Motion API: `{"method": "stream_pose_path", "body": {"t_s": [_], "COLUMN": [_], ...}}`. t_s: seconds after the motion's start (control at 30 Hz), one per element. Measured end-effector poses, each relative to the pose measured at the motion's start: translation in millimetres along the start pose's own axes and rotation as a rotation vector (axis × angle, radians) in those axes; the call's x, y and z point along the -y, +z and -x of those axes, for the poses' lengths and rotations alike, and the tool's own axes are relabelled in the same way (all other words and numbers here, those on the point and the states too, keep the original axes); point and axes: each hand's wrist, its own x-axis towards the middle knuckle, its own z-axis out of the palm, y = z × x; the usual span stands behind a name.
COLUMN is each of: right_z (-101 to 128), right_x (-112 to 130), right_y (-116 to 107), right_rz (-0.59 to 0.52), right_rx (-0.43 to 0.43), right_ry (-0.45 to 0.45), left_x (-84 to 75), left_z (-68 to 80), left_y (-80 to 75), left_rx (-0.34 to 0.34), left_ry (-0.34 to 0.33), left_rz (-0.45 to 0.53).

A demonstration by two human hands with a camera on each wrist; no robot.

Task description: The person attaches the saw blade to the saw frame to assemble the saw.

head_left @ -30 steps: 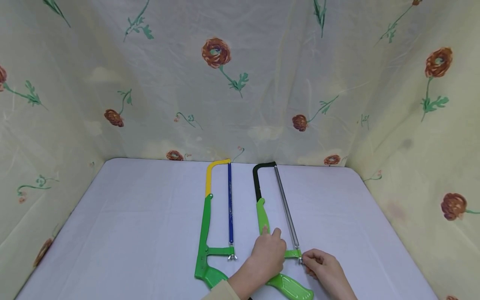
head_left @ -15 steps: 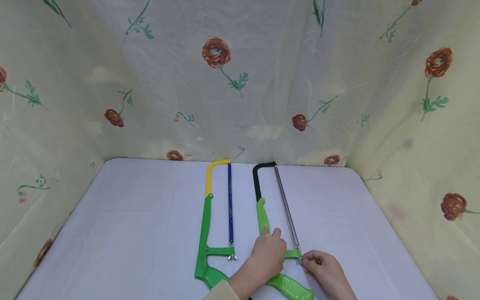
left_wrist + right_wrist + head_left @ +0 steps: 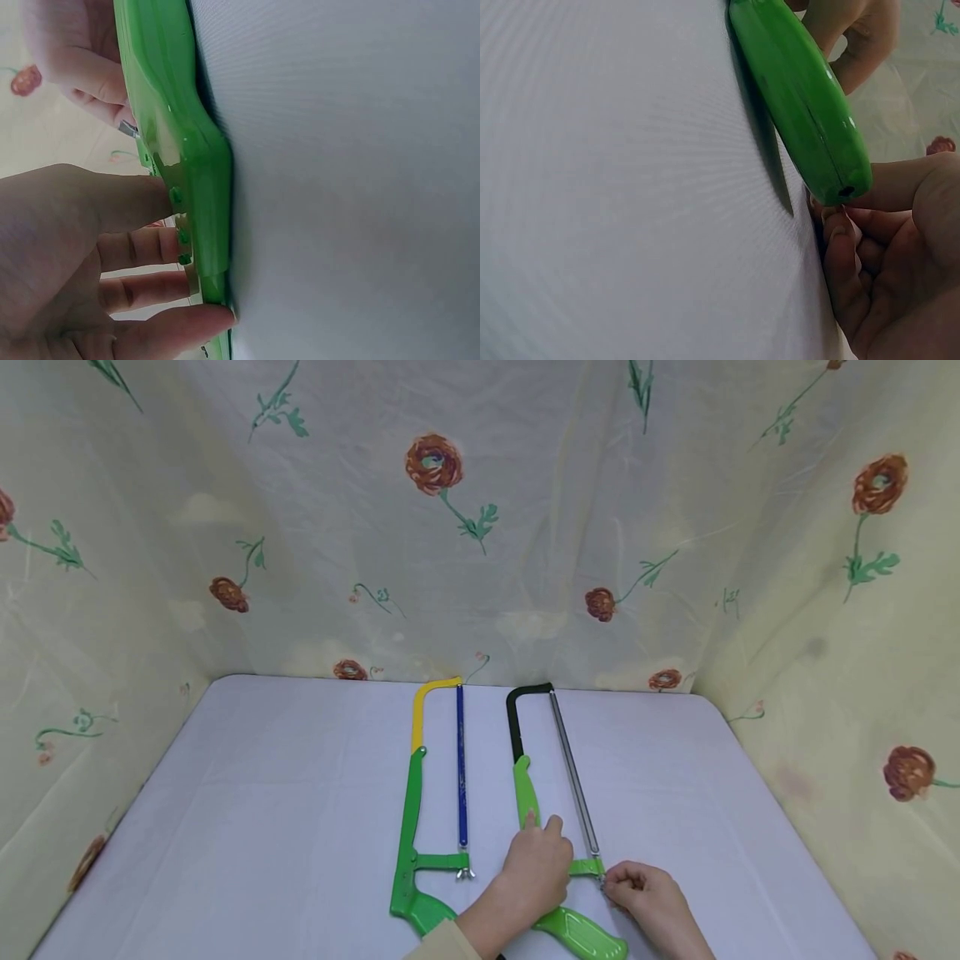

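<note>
A light green hacksaw point(image 3: 581, 933) with a black front bow and grey blade point(image 3: 574, 768) lies on the table in the head view. My left hand point(image 3: 534, 870) grips its frame just ahead of the handle; the left wrist view shows thumb and fingers around the green frame point(image 3: 206, 172). At the blade's near end, my right hand point(image 3: 654, 897) pinches the small metal wing nut point(image 3: 602, 883) between thumb and fingers. In the right wrist view the green handle point(image 3: 802, 97) hides the nut, with the right hand point(image 3: 907, 262) behind it.
Left of it lies a second hacksaw point(image 3: 408, 827), with darker green frame, yellow bow and blue blade point(image 3: 462, 768); my left forearm overlaps its handle. A white cloth point(image 3: 262, 827) covers the table. Flowered curtains point(image 3: 525, 527) enclose the back and sides.
The right fingertips have shifted slightly at the wing nut. The left hand and both hacksaws stay in place.
</note>
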Motion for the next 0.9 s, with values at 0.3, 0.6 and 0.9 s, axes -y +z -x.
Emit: {"method": "stream_pose_path", "body": {"t_s": [0.3,0.6,0.9], "right_z": [1.7,1.6,1.4], "right_x": [-2.1,-0.8,1.6], "right_y": [-1.9,-4.4,-4.2], "right_rz": [-0.018,-0.037,0.016], "right_rx": [0.041,0.102,0.076], "right_ry": [-0.047,-0.017,-0.006], "left_x": [0.4,0.3,-0.1], "left_z": [1.0,1.1,0.3], "left_y": [-1.0,-2.5,-0.6], "left_rx": [-0.001,0.0,0.0], "left_ry": [-0.003,-0.011,-0.012], "left_rz": [-0.003,0.009,0.001]}}
